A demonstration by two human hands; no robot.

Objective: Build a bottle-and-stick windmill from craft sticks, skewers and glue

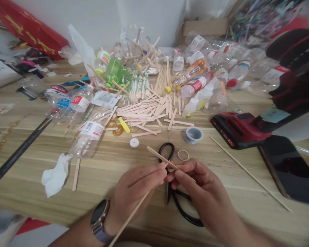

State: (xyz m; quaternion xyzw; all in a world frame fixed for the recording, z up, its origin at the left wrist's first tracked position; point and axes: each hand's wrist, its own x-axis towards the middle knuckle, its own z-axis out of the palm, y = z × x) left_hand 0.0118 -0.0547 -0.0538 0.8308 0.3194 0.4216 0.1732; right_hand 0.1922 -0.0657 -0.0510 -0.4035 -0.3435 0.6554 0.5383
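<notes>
Evidently, a flat stick (157, 154) was pinched by the right hand (208, 193).
Nearby, a thin rod (130, 218) was clasped by the left hand (134, 185).

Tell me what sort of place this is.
Probably a craft workspace: flat wooden sticks lie piled among plastic bottles, with scissors and a spool nearby.

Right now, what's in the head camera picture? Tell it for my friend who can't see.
A person's left hand holds a long thin stick and their right hand a flat wooden stick, above black scissors on a wooden table. Farther back are piled craft sticks and many plastic bottles.
</notes>
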